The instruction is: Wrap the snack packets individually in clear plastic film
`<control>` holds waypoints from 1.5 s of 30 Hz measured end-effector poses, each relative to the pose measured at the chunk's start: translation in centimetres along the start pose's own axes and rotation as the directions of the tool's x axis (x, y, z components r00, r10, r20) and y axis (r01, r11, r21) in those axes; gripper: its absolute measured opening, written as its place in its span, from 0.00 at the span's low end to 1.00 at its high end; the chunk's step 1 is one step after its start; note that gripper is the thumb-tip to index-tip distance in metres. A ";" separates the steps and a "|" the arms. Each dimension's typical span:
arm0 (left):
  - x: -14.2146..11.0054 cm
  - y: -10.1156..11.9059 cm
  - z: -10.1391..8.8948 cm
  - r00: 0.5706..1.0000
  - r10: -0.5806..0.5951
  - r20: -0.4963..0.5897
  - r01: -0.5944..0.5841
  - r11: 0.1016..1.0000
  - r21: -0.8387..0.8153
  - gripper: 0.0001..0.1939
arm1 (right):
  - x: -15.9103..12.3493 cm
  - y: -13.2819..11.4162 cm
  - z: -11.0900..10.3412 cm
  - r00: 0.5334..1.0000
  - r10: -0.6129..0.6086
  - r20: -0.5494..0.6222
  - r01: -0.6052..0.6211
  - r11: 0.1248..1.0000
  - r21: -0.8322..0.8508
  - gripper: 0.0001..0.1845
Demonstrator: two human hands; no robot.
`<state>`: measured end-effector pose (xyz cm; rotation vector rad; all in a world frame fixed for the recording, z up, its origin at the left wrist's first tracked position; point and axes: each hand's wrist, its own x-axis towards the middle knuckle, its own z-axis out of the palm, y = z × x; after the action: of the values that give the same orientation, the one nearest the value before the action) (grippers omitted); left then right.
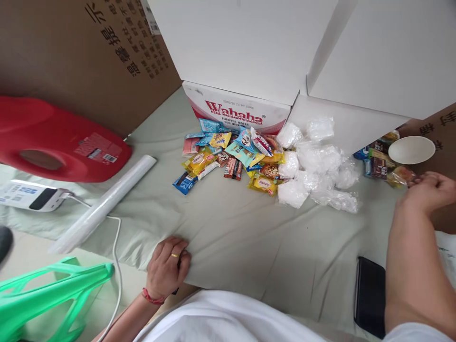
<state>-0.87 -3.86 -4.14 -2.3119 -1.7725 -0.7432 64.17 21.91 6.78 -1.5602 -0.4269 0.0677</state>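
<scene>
At the right edge, my right hand (432,189) is closed, its fingertips on the clear end of a wrapped snack (399,176). Beside it lie more snack packets (379,167), and a white bowl (411,149) sits just above. My left hand (168,267) rests on the near edge of the cloth with curled fingers; something dark shows under the thumb, but I cannot make out what it is. Between the hands, farther back, is a pile of colourful snack packets (233,168). Touching its right side is a heap of clear, white-looking plastic-wrapped bundles (318,164).
A Wahaha water carton (242,114) and white boxes (242,42) stand behind the pile. To the left are a red jug (67,142), a roll of clear film (107,202), a power strip (35,195) and a green stool (53,299). A black phone (370,297) lies near my right forearm.
</scene>
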 end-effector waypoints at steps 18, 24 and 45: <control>-0.1 1.5 -1.0 0.964 -0.266 -0.025 0.230 0.875 -0.425 0.09 | -18.7 -4.6 -0.8 0.230 -0.414 0.881 0.925 0.375 -0.065 0.17; 0.1 2.4 -2.4 0.977 -0.207 0.054 0.199 0.788 -0.583 0.08 | -20.4 -4.3 -0.6 0.492 -0.170 0.854 0.718 0.634 -0.287 0.10; 3.2 10.0 -1.9 0.712 -0.010 0.702 0.682 -0.231 -0.694 0.23 | -40.5 -4.9 -18.9 0.598 0.267 0.755 -0.049 0.953 -0.299 0.13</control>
<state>8.50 -4.78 0.88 -2.5785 -2.8223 -2.8551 31.32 -8.67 3.47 -1.7590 -1.0281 0.9224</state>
